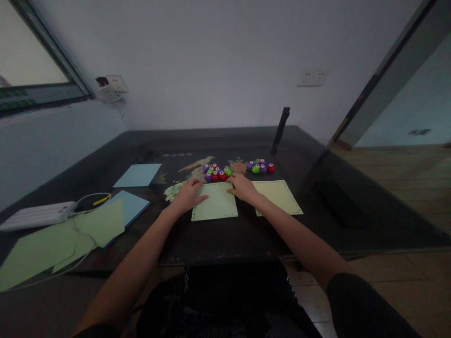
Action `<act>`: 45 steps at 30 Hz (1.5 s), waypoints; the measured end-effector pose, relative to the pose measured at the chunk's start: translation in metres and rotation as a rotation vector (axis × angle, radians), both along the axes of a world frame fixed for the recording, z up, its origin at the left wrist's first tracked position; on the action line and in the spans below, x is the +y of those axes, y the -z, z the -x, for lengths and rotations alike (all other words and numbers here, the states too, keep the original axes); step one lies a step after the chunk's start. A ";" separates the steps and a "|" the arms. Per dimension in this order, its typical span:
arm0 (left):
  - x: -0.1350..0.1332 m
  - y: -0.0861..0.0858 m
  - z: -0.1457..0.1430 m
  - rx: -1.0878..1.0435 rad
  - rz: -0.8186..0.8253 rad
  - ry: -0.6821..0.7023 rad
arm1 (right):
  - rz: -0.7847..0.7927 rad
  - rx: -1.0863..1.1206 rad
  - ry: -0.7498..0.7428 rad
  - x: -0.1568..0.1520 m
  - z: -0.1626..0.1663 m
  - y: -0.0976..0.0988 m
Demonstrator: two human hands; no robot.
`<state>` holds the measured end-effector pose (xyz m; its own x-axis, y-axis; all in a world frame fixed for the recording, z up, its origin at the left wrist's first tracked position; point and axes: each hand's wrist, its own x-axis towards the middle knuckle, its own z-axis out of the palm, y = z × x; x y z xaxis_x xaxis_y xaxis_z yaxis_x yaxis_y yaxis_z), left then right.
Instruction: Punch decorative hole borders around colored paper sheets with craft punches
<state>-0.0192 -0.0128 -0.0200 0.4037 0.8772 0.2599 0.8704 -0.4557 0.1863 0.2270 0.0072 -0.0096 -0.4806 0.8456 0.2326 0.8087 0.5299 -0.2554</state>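
A pale green sheet [215, 203] with small dark marks along its edges lies in front of me on the dark table. My left hand [187, 196] rests at its left edge, thumb apart from the fingers. At the sheet's upper right corner is my right hand [243, 188], its fingers stretched and thumb apart; whether a fingertip touches the nearest green piece [227, 172] cannot be made out. Just beyond the sheet sits a cluster of small red, purple and green pieces [215, 174] with eye-like white spots. Partly under my right forearm lies a yellowish sheet [280, 196] with similar edge marks.
Another group of the coloured pieces [261, 167] sits behind the yellowish sheet. A black upright object [281, 130] stands at the back right; a dark flat object [338, 204] lies right. Leftward are blue sheets [138, 175], green sheets [38, 251] and a white power strip [38, 216] with cable.
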 end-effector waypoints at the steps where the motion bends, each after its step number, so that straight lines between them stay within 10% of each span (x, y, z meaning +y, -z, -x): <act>1: 0.000 0.000 0.000 -0.006 -0.001 0.005 | 0.002 0.024 0.003 0.000 0.000 0.000; 20: 0.000 -0.006 -0.007 -0.463 0.078 -0.085 | 0.365 0.628 0.075 0.007 -0.004 -0.005; 26: 0.006 -0.005 -0.007 -1.024 0.343 -0.143 | 0.461 0.868 0.076 0.008 -0.017 -0.016; 33: -0.009 -0.015 -0.015 -0.958 0.509 -0.099 | 0.440 1.141 0.141 0.017 -0.036 -0.021; 45: -0.003 -0.011 -0.013 -0.968 0.376 -0.137 | 0.636 0.667 -0.099 -0.003 -0.034 -0.026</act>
